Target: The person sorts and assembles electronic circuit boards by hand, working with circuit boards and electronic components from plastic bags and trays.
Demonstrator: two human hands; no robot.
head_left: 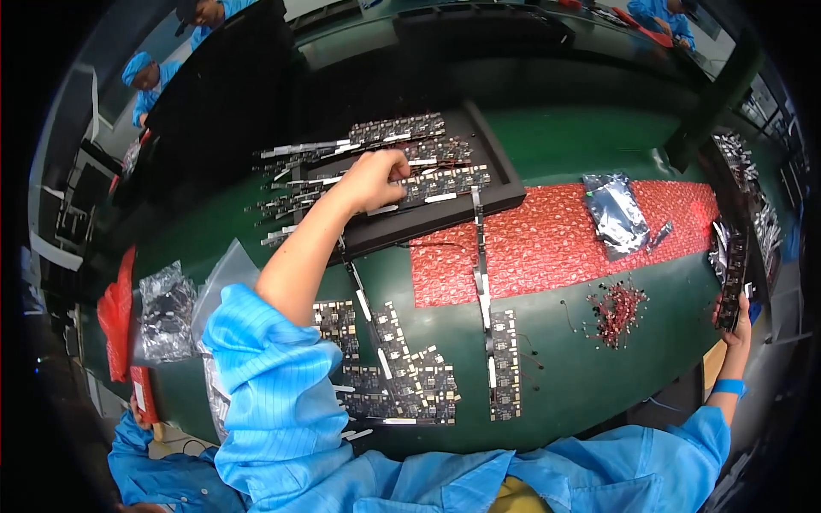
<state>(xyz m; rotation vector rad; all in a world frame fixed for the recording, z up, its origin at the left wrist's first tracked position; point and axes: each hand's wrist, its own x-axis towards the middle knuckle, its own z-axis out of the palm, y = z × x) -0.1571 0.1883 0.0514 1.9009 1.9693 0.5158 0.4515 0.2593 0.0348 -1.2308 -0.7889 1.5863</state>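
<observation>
Across the table, my left hand [373,181] reaches over a black foam tray [500,162]. Its fingers are curled down onto the near end of a long black circuit board panel [449,181] with light components, lying on the tray. The fingertips are partly hidden. At the far right, my right hand [739,325] is closed around the lower end of a dark strip of circuit boards [732,286], held upright by the table's edge. More circuit board panels [410,376] lie overlapping in front of me, and a separate panel [505,368] lies to their right.
Red bubble wrap [530,248] is spread right of the tray, with a silver antistatic bag [616,218] on it. A pile of small red-and-black wired parts [617,315] sits nearer. Clear bags [167,312] lie left. A co-worker's hand [139,410] holds a red packet at lower left.
</observation>
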